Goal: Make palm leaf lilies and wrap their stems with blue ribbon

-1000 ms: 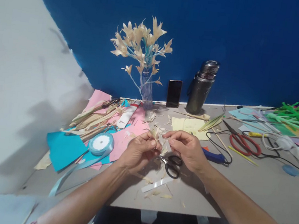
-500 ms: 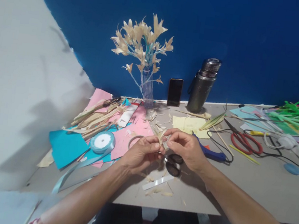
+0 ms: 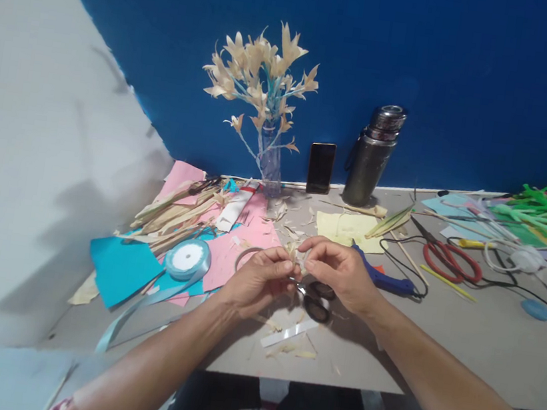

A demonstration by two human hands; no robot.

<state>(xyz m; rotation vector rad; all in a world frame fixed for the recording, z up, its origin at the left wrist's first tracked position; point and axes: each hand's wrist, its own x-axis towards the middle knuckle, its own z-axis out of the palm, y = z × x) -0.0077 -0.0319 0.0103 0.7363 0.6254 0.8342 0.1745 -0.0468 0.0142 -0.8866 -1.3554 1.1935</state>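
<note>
My left hand [image 3: 264, 276] is closed, pinching a small pale husk flower [image 3: 292, 250] between thumb and fingers. Close against it from the right, the curled fingers of my right hand [image 3: 336, 267] pinch at the flower's edge; the fingertips partly hide it. Just below both hands are black-handled scissors [image 3: 316, 309], their blades running under the left fingers; whether they touch that hand I cannot tell. Several pale husk scraps [image 3: 284, 350] and a white strip [image 3: 289, 333] lie on the table beneath.
Husk flowers [image 3: 261, 69] stand in a clear vase [image 3: 269, 164], beside a phone [image 3: 320, 168] and a flask [image 3: 372, 157]. At left lie husk strips [image 3: 175, 219] and a ribbon roll [image 3: 187, 259]. A blue glue gun [image 3: 389, 281] and red-handled scissors [image 3: 452, 263] lie right.
Both hands stay almost in place. The flower sits slightly lower between the fingers, with less of it showing, as the fingertips shift a little.
</note>
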